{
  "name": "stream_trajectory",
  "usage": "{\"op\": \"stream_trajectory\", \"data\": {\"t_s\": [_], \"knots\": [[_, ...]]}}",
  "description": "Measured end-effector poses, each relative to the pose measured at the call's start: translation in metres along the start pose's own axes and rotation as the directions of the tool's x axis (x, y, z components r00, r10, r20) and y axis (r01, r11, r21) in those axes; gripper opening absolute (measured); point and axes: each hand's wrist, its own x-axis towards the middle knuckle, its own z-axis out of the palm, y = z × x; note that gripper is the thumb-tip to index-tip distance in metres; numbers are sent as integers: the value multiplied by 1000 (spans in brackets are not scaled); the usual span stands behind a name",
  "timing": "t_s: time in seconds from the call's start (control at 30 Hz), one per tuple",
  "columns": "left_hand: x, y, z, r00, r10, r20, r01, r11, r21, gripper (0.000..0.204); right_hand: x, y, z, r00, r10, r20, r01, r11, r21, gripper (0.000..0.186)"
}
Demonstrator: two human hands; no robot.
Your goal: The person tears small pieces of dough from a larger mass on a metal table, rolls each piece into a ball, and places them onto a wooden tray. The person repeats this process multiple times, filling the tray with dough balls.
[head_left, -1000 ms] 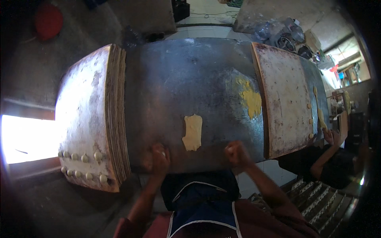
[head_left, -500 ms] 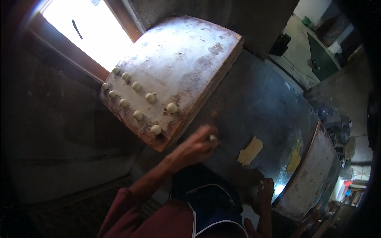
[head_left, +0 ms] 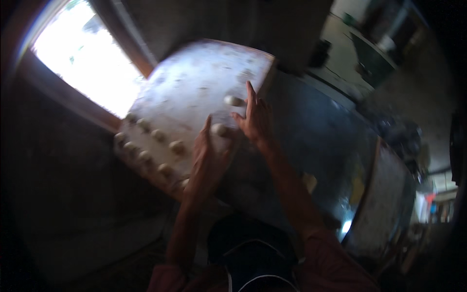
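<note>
My left hand [head_left: 209, 158] is over the stack of pale boards [head_left: 187, 97], blurred, with its index finger stretched out beside a small pale dough ball [head_left: 219, 129]. My right hand [head_left: 253, 117] reaches over the same board, thumb and fingers apart, just right of a second dough ball [head_left: 234, 100]; I cannot tell whether it touches it. Along the board's lower-left part lie two rows of several more balls [head_left: 158, 136]. The yellowish dough piece [head_left: 309, 183] lies on the dark metal table [head_left: 306, 126], partly behind my right arm.
A bright window [head_left: 85, 58] is at upper left. Another pale board [head_left: 377, 204] lies at the table's right end, near a yellow smear [head_left: 358, 187]. Dark bags and clutter [head_left: 396, 138] stand beyond the table. A tiled floor [head_left: 340, 44] shows at upper right.
My view swung left toward the boards. Both hands moved from the metal table up onto the left board, their fingers opened, and two dough balls now sit beside them there.
</note>
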Motion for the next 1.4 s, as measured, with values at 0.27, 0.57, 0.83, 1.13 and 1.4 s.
{"op": "stream_trajectory", "data": {"t_s": [0.27, 0.57, 0.83, 1.13, 1.4], "knots": [[-130, 71, 140, 804, 219, 553, 21, 918, -395, 46, -311, 72, -145, 659, 738, -147, -728, 674, 122, 41], [-157, 95, 168, 811, 390, 435, -157, 862, -482, 30, -367, 79, -69, 226, 757, 613, -520, -438, 733, 44], [-151, 122, 189, -29, -279, 960, 980, 179, 82, 43, -357, 60, -102, 583, 776, 243, -811, 571, 123, 32], [-162, 109, 241, 472, 312, 824, 790, 264, -553, 23, -325, 49, -192, 863, 351, 363, -488, 396, 778, 29], [-169, 137, 158, 416, 55, 908, 267, 947, -179, 14, -269, 114, -54, 738, 323, 593, -583, 748, 318, 23]]}}
